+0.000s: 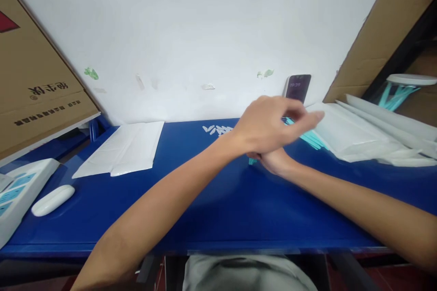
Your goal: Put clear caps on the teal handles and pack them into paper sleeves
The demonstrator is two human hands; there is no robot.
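Note:
My left hand [271, 122] reaches across to the right above the table, its thumb and index finger apart with nothing visible between them. It passes over my right hand [277, 162] and hides most of its fingers. Ends of thin teal sticks [252, 161] poke out by the right hand's fingertips, which appear closed around them. More teal sticks [313, 140] lie in a pile just beyond the left hand, partly covered by it. Several small white slips [218, 130] are scattered near the wall, behind my left wrist.
White plastic bags [355, 132] are stacked at the right, below a lidded clear jar [398, 93] of teal sticks. A phone [297, 87] leans on the wall. On the left are flat white sheets [124, 150], a white mouse [53, 200], a power strip [20, 195] and a cardboard box [41, 63].

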